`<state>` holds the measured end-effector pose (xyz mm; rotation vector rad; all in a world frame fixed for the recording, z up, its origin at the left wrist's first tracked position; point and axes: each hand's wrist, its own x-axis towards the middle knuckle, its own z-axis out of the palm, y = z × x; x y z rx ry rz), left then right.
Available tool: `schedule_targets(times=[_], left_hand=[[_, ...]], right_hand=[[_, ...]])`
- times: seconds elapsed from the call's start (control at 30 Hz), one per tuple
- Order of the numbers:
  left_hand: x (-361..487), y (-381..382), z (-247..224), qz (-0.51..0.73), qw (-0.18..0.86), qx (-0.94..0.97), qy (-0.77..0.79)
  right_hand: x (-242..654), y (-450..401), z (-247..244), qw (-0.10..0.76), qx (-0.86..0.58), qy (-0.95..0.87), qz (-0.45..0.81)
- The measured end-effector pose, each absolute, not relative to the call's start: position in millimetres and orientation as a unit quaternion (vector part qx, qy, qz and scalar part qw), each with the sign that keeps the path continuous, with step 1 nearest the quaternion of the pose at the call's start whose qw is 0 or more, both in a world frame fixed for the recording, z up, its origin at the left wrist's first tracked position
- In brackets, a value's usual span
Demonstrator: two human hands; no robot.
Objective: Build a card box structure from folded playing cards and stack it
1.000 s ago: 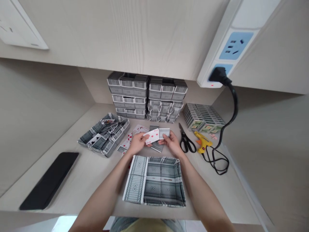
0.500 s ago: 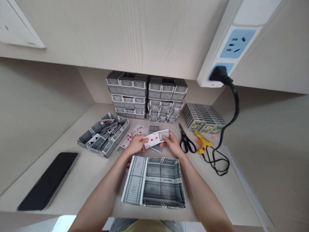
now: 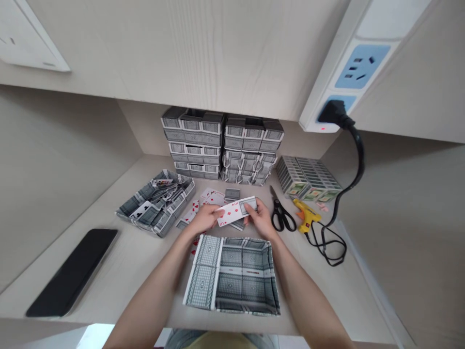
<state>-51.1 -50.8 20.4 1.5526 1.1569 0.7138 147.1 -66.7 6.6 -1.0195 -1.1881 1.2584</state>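
Left hand (image 3: 206, 219) and right hand (image 3: 260, 217): bare. Forearms (image 3: 154, 286): bare too, slim at the wrists, broader toward the lower edge of view. Top (image 3: 218, 341): dull yellow, only a strip visible. Trousers (image 3: 178, 339): faded blue-grey, denim-like; details too blurred to tell.

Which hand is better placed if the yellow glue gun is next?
Probably the right hand: the glue gun lies to its right, past the scissors; the left hand is farther. Both hold cards.
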Motion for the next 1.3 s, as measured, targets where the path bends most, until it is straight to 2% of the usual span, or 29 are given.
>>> schedule_targets(times=[0.27, 0.6, 0.87, 1.07, 1.3], left_hand=[[-40.3, -54.7, 27.2, 0.394, 0.548, 0.592, 0.440], [-41.2, -52.9, 16.8, 0.372, 0.457, 0.647, 0.484], [-35.4, -53.2, 14.3, 0.359, 0.540, 0.621, 0.441], [-32.7, -56.2, 14.6, 0.346, 0.557, 0.634, 0.409], [-37.8, -48.9, 20.3, 0.394, 0.485, 0.634, 0.456]], right_hand=[[145.2, -65.7, 2.7, 0.536, -0.413, -0.452, 0.581], [139.6, -67.0, 0.3, 0.504, -0.402, -0.441, 0.624], [138.9, -68.7, 2.2, 0.489, -0.340, -0.455, 0.663], [136.9, -69.4, 3.8, 0.474, -0.315, -0.466, 0.678], [141.9, -62.2, -2.3, 0.559, -0.368, -0.440, 0.599]])
